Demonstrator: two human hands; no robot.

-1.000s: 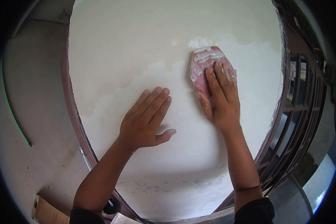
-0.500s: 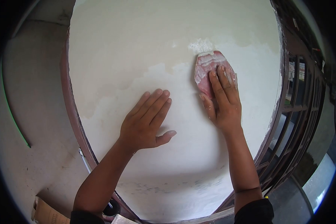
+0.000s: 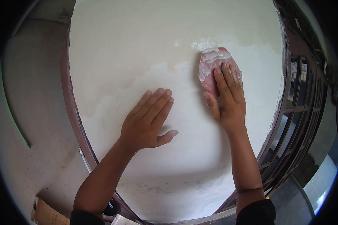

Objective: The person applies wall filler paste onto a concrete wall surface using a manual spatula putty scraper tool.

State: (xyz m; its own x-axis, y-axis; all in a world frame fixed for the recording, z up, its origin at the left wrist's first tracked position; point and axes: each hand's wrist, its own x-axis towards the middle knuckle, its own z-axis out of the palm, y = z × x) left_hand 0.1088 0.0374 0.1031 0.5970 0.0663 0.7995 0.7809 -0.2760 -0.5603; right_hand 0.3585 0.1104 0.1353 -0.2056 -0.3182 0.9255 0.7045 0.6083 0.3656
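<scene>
A pale panel [image 3: 139, 45] with whitish patches fills the middle of the view. Flat against its left half lies my left hand [image 3: 146, 122], fingers straight, thumb out to the side, holding nothing. My right hand [image 3: 229, 97] grips a red pad [image 3: 213, 63] smeared with white, pressing it to the upper right of the panel. Its fingers lie over the pad and the thumb rests at the pad's lower left edge. Just above the pad is a bright white smear [image 3: 203, 42].
Dark red frame edging [image 3: 69, 90] runs along the panel's left side. Right of it stand brown window frames [image 3: 298, 108] with glass. A cardboard box [image 3: 47, 214] sits at bottom left, a green line [image 3: 12, 116] at far left, and a dark round object [image 3: 112, 208] near my left forearm.
My right hand and the red pad have moved slightly up and to the right over the panel. My left hand has stayed nearly in place.
</scene>
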